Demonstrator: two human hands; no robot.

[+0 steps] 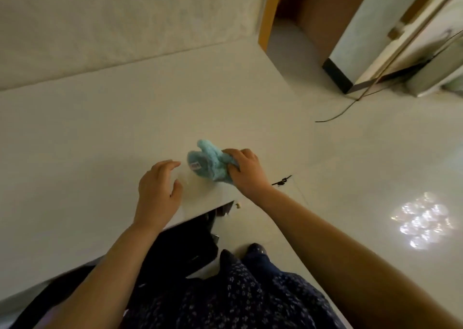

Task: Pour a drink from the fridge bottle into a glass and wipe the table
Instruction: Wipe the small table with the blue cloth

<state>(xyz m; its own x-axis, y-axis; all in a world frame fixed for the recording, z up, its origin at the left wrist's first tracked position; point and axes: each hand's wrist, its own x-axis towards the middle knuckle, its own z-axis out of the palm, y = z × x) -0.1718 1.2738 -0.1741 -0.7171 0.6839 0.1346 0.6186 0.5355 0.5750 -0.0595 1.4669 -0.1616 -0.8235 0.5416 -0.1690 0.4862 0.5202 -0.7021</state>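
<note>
A crumpled light-blue cloth [208, 162] with a small white label lies on the white table [105, 128] near its front right corner. My right hand [246, 172] grips the cloth's right end, fingers curled round it. Just left of the cloth, my left hand [159, 191] hovers over the table with its fingers loosely curved and nothing in it. A faint wet smear shows on the table between the left hand's fingers and the cloth. No bottle or glass is in view.
The table's front edge runs diagonally under my forearms, with a dark chair [183, 243] below it. Pale glossy floor [363, 165] spreads to the right, crossed by a thin dark cable [350, 105]. A wooden door frame [269, 10] and an open door stand at the back right.
</note>
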